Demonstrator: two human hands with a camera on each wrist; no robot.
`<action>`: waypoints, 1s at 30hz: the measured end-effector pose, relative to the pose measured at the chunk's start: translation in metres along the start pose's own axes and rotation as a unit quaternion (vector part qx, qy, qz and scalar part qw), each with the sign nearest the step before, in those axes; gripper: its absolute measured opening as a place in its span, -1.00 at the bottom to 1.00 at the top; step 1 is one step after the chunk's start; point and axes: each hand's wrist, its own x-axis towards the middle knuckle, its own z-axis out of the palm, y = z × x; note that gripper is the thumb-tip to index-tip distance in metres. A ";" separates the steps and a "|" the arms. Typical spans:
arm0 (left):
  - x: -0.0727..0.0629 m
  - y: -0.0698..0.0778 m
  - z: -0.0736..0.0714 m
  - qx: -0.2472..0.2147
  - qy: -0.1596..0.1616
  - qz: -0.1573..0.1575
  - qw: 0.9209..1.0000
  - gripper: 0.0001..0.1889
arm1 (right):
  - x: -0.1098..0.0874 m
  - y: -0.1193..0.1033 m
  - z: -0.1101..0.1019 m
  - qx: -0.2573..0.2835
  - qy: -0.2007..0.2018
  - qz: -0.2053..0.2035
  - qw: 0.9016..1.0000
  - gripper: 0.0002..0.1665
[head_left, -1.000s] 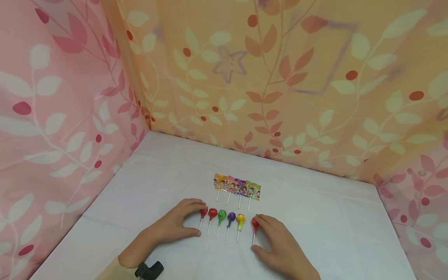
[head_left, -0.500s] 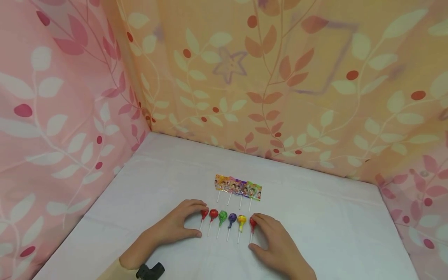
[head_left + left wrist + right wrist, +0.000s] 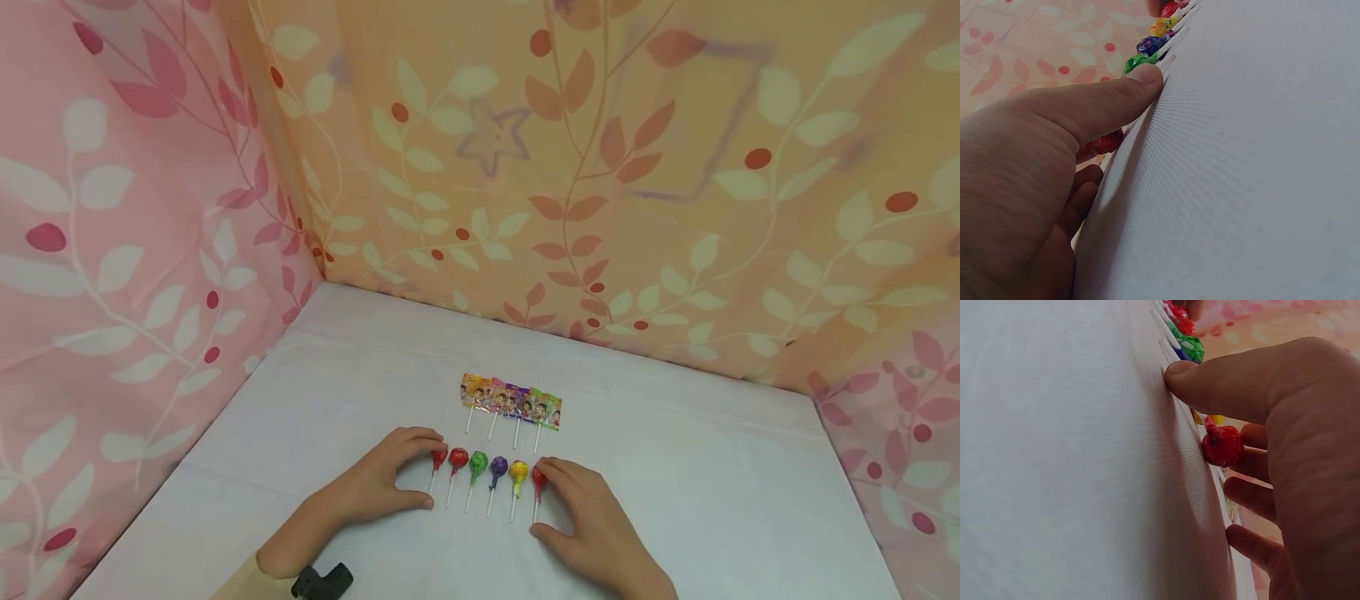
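Observation:
A row of ball lollipops lies on the white table. My left hand [image 3: 382, 475] is at the left end, its fingertips touching the head of a red lollipop [image 3: 439, 457] and its thumb near the stick's lower end. Beside that lie another red lollipop [image 3: 458, 458], a green lollipop [image 3: 477, 463], a purple lollipop [image 3: 498, 467] and a yellow lollipop [image 3: 518, 472]. At the right end, my right hand [image 3: 592, 517] touches a red lollipop [image 3: 538, 477] with extended fingers, thumb by the stick's end. In the right wrist view, its red head [image 3: 1222, 446] rests against the fingers.
Behind the row lie several flat-packed lollipops [image 3: 510, 400] in printed wrappers, overlapping side by side, sticks toward me. Leaf-patterned cloth walls [image 3: 450, 192] edge the white table [image 3: 675, 433] at the back and both sides. A black wrist device [image 3: 322, 581] is by the left sleeve.
My right hand has slid left with the red lollipop, bringing it closer to the yellow one. The left hand and the other lollipops have stayed nearly still.

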 end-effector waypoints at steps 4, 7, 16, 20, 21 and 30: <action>0.000 0.000 -0.001 0.000 0.000 -0.002 1.000 -0.24 | 0.000 0.000 0.000 0.000 -0.003 0.001 1.000 -0.05; 0.001 0.000 -0.001 0.002 0.003 0.007 1.000 -0.24 | 0.000 0.000 0.000 -0.003 -0.003 0.001 1.000 -0.05; 0.000 -0.001 0.000 -0.008 -0.004 0.002 1.000 -0.20 | -0.003 -0.001 0.000 0.003 -0.006 0.005 1.000 -0.04; -0.001 -0.001 -0.002 -0.008 -0.007 -0.001 1.000 -0.19 | -0.003 -0.002 -0.001 0.008 -0.007 0.006 1.000 -0.03; -0.001 -0.001 -0.002 -0.008 -0.007 -0.002 1.000 -0.19 | -0.003 -0.003 0.000 0.008 -0.009 0.007 1.000 -0.03; -0.002 -0.002 -0.003 -0.021 -0.002 -0.010 1.000 -0.20 | -0.003 -0.003 -0.006 -0.005 -0.004 0.014 1.000 0.03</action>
